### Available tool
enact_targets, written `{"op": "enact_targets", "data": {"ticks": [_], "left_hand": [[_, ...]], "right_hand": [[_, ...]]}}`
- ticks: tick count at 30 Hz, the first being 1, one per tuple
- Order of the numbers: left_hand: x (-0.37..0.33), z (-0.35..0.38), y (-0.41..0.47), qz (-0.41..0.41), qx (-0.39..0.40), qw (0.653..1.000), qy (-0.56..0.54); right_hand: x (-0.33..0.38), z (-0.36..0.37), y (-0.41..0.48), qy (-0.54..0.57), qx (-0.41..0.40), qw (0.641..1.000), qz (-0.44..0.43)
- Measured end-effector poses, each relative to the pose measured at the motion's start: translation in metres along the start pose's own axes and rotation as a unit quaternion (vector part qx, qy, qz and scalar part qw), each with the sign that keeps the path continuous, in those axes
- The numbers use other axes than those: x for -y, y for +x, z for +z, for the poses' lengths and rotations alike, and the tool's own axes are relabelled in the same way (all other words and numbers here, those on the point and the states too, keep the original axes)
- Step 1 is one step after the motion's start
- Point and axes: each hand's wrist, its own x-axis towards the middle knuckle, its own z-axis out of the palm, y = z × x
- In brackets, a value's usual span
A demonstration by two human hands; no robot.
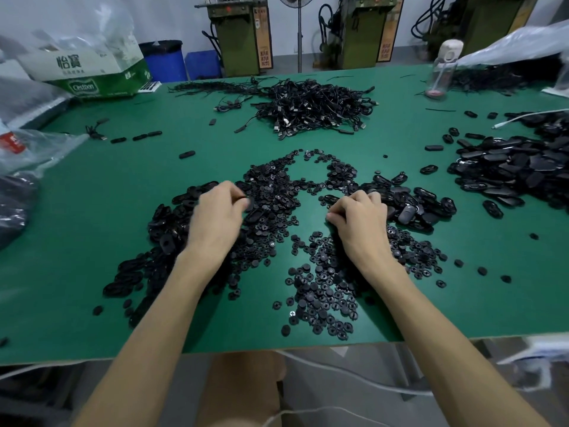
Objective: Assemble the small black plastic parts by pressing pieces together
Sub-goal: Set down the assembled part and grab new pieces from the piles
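1. Table (92,211): green top, filling the head view from the near edge to the far wall.
2. Left hand (215,217): left of centre, fingers curled, thumb and forefinger pinching a black part (249,204) just above the table.
3. Right hand (360,220): right of centre, fingers curled, fingertips (332,216) down on the table. Whether they hold anything cannot be told.
4. Discs (320,291): small, round and black, strewn under and between both hands. They are thickest near the front edge and thin out toward the far side.
5. Ovals (160,229): black shells heaped left of the left hand, running toward the near left.
6. Second oval heap (415,204): just right of the right hand.
7. Large oval pile (517,171): far right, well apart from the hands.
8. Cables (314,109): black tangle, far centre.
9. Carton (83,72): green and white, far left corner.
10. Bags (37,149): clear plastic, left edge.
11. Bottle (443,69): clear, upright, far right.
12. White cable (523,115): lies across the far right pile.
13. Bin (166,61): blue, on the floor beyond the table.
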Motion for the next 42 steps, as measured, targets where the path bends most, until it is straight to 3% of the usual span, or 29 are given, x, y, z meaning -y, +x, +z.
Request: {"op": "enact_targets", "data": {"ticks": [1, 4, 8, 10, 15, 22, 33, 42], "left_hand": [[-0.009, 0.004, -0.003, -0.01, 0.037, 0.992, -0.117], [-0.03, 0.023, -0.011, -0.039, 0.152, 0.916, -0.368], [-0.05, 0.052, -0.018, -0.106, 0.248, 0.811, -0.518], [-0.055, 0.06, -0.015, -0.128, 0.26, 0.791, -0.539], [-0.058, 0.07, -0.009, -0.121, 0.243, 0.799, -0.536], [-0.055, 0.08, -0.015, -0.056, 0.177, 0.85, -0.494], [-0.05, 0.082, -0.017, -0.069, 0.189, 0.837, -0.509], [-0.052, 0.081, -0.023, 0.008, 0.194, 0.839, -0.509]], "right_hand": [[0.0, 0.0, 0.0, 0.004, -0.001, 1.0, 0.0], [0.002, -0.003, 0.0, 0.028, -0.026, 0.999, -0.001], [0.004, -0.006, 0.001, 0.102, -0.03, 0.994, -0.002], [0.004, -0.007, 0.0, 0.131, -0.033, 0.991, -0.002], [0.003, -0.008, -0.002, 0.166, -0.045, 0.985, -0.009], [0.002, -0.01, -0.003, 0.224, -0.067, 0.972, -0.011], [0.003, -0.013, -0.003, 0.276, -0.074, 0.958, -0.013], [0.006, -0.015, -0.005, 0.29, -0.046, 0.956, -0.019]]}}
